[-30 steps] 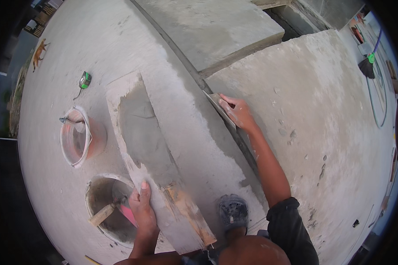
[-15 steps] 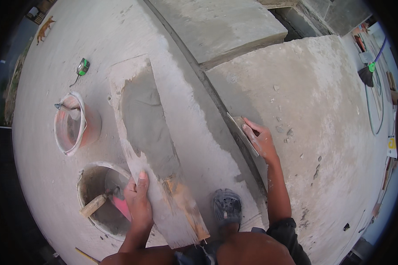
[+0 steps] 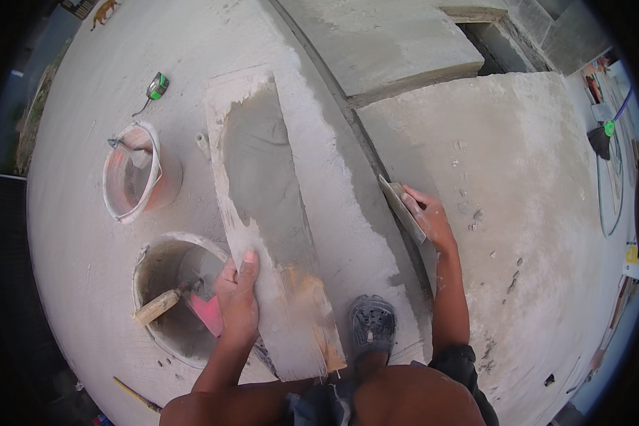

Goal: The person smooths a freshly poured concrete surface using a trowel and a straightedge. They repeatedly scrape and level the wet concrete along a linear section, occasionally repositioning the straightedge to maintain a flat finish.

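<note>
My left hand (image 3: 238, 302) grips the edge of a long wooden board (image 3: 291, 348), thumb on top. Wet grey mortar (image 3: 259, 163) is spread over the board's far part. In my right hand (image 3: 431, 221) is a flat rectangular plastering trowel (image 3: 403, 211), its blade tilted along a dark, narrow groove (image 3: 362, 135) in the concrete. The fingers wrap around the trowel's back, so its handle is mostly hidden. Beside my left hand stands a bucket (image 3: 143, 273) with a wooden-handled tool (image 3: 157, 307) and a pink piece (image 3: 207, 314) in it.
A second, reddish bucket (image 3: 165, 188) holding a tool stands farther off at left, near a green-black tape measure (image 3: 157, 86). My shoe (image 3: 373, 323) is between board and groove. A raised slab (image 3: 405, 57) and an opening (image 3: 500, 50) lie ahead. A broom (image 3: 601, 140) is at far right.
The whole view has shifted, so the buckets and board appear farther right and higher. The trowel's blade is tilted more, showing more of its face. Both hands keep their holds.
</note>
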`<state>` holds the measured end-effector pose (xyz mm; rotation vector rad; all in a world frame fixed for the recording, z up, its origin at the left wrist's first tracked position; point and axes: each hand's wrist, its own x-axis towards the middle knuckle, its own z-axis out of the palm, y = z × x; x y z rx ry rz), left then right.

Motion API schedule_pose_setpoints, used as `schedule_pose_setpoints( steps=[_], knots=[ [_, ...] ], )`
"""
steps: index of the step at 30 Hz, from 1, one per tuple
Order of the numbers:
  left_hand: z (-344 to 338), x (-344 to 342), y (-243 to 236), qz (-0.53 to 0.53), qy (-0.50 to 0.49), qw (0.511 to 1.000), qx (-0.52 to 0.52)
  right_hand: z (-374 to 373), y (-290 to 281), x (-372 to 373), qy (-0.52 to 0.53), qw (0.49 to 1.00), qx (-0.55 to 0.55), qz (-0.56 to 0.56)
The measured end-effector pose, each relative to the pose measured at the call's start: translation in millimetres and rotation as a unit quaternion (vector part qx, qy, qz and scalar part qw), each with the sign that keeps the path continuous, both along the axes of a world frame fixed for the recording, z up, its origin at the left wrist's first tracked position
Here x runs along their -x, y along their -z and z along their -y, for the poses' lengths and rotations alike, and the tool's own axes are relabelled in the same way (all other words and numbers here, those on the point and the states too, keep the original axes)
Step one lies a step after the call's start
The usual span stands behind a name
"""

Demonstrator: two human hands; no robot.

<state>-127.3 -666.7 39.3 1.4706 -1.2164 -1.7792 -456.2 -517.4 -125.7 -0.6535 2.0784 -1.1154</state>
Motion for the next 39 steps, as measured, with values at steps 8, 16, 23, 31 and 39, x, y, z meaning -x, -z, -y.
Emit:
schedule_pose_setpoints(
  steps=[8,16,23,31,39],
  knots=[
    [12.3,-19.6,-24.8,0.005,-0.008,0.999,0.038,-54.4,-52.0,-15.5,0.115,0.938,0.199,0.26],
    [19.4,-54.1,-43.8,0.055,0.032,0.995,0.075,108.7,-194.5,-91.9,-0.237,0.905,0.335,-0.111],
    [23.6,-46.1,-43.7,0.07,0.086,0.989,0.098,172.8,-206.7,-82.9,-0.348,0.875,0.257,-0.215],
    [20.8,-40.1,-36.3,0.113,0.089,0.984,0.104,88.4,-190.0,-123.5,-0.345,0.922,0.179,0.0],
    [15.5,-23.0,-23.1,0.061,0.056,0.992,0.097,1.5,-89.2,-123.8,0.137,0.764,0.251,0.579]
  ],
)
